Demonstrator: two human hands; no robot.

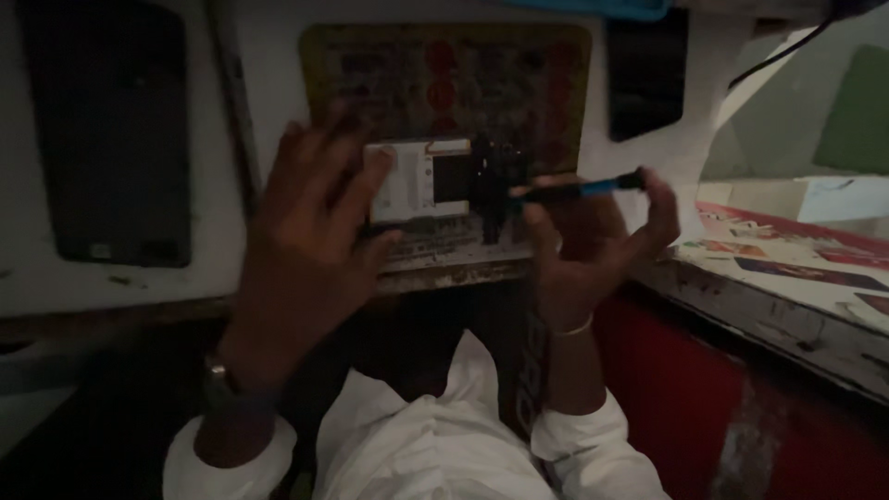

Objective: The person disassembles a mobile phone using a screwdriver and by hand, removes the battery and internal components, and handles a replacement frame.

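In the head view, dim light falls on a white desk [231, 268] running across the upper half of the frame, its worn front edge just above the person's lap. At the centre lies an opened phone [435, 181], its back off, showing a pale battery on the left and a darker circuit part on the right. It rests on a yellowish mat [546, 65] with red and dark markings, which reaches up to the top centre of the frame.

The left hand [310, 236] comes in from the lower left, a watch [218, 375] at its wrist above a white sleeve. Its fingers [356, 190] are spread apart and lie on the left end of the opened phone, pressing it against the desk.

The right hand [579, 250] sits just right of centre, a thin bangle [574, 327] at the wrist. Its fingers are pinched together on a slim tool [579, 189] with a blue handle, held nearly level, the dark tip pointing left and touching or nearly touching the phone's right part; which, I cannot tell.

At the upper left of the frame a dark phone screen [116, 130] lies flat on the desk, well apart from the hands. At the right, a side counter [796, 278] with colourful stickers runs toward the lower right, with a red panel [685, 398] below it.
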